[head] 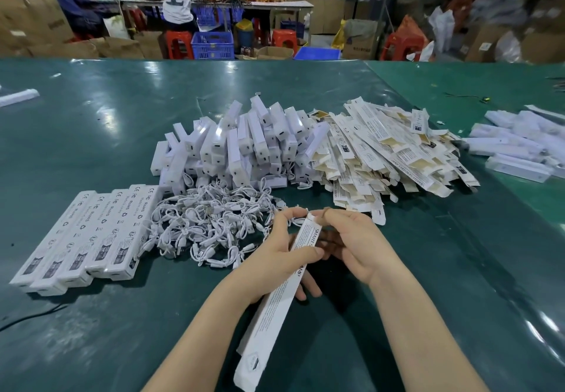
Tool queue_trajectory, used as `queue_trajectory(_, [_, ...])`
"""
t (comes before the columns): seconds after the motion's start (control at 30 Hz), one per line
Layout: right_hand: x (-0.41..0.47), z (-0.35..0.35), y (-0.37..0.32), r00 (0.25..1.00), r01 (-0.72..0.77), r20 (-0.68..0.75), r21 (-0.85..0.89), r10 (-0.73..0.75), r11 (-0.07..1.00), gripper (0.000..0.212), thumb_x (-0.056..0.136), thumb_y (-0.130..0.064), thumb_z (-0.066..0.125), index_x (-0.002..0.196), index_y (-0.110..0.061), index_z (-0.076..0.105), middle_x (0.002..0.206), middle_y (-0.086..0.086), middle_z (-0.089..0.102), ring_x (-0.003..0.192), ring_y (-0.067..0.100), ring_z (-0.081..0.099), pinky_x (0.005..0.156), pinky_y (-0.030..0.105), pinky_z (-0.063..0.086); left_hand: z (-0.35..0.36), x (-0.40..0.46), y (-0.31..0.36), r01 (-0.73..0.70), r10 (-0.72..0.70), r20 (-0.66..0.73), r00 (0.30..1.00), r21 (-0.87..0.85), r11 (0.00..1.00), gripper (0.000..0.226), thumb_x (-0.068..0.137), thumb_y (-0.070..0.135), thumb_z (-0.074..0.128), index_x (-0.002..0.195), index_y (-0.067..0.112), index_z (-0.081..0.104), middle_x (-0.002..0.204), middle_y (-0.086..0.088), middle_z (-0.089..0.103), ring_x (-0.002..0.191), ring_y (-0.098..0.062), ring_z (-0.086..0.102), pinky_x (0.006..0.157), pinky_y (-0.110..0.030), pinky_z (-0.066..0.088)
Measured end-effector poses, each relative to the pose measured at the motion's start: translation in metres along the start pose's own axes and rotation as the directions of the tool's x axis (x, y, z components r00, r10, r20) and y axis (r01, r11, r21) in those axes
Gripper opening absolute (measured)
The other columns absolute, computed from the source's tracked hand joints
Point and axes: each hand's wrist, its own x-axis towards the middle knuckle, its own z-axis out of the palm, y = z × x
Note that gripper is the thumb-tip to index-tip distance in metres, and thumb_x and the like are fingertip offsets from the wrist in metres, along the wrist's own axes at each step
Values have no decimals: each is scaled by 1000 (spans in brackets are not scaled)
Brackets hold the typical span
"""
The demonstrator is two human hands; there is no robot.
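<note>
A long white printed carton (275,309) slants from the lower middle up toward the table's centre. My left hand (286,254) grips its upper half, thumb across the printed face. My right hand (348,241) holds the carton's top end, its fingers curled at the opening. Just beyond my hands lies a tangle of short white cables (211,226). Behind that is a heap of white lamp bars (244,144). To the right of the bars spreads a pile of flat unfolded cartons (388,153).
Several packed white boxes (88,235) lie side by side at the left on the green table (91,134). More white boxes (516,147) sit at the far right. People work at another table (275,4) behind, among cardboard boxes, blue crates and red stools.
</note>
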Motion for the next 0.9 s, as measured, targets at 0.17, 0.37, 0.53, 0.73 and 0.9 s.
queue_trajectory(0.17, [0, 1, 1, 999, 20, -26, -26, -21, 999, 19, 89, -7, 56, 84, -11, 74, 68, 10, 69, 57, 15, 58, 50, 25, 48, 0, 0, 0, 7, -7, 10, 1000, -2, 1000, 54, 97, 11, 57, 129, 42, 26, 91, 4, 73, 58, -30, 68, 45, -27, 50])
queue_trajectory(0.37, [-2, 6, 5, 962, 267, 28, -313, -272, 911, 19, 93, -15, 59, 88, -27, 73, 68, -9, 67, 55, 2, 59, 52, 14, 47, -2, 5, -1, 54, -60, -74, 995, -84, 995, 49, 95, 18, 62, 126, 41, 32, 94, -4, 72, 59, -33, 68, 45, -29, 50])
queue_trajectory(0.53, [0, 6, 8, 948, 316, 75, -328, -308, 890, 12, 91, -20, 66, 93, -31, 71, 73, -16, 68, 67, -1, 62, 62, 14, 48, -1, 5, -2, 38, -51, -87, 995, -138, 990, 45, 93, 18, 64, 119, 42, 36, 98, -11, 65, 60, -35, 68, 45, -29, 51])
queue_trajectory(0.73, [3, 14, 14, 974, 224, -9, -71, -225, 972, 8, 87, -18, 71, 94, -22, 70, 77, -8, 73, 71, 2, 67, 64, 14, 50, 3, 6, -3, -35, 14, -161, 987, -132, 991, 40, 91, 23, 65, 110, 49, 41, 88, -1, 70, 57, -32, 67, 45, -29, 50])
queue_trajectory(0.9, [3, 12, 17, 930, 355, 3, -277, -368, 893, 6, 88, -25, 69, 82, -26, 68, 72, -15, 67, 71, -1, 61, 67, 21, 53, 3, 5, 0, -49, 26, -159, 987, -142, 989, 32, 88, 24, 64, 102, 43, 42, 78, 4, 71, 55, -30, 66, 43, -28, 49])
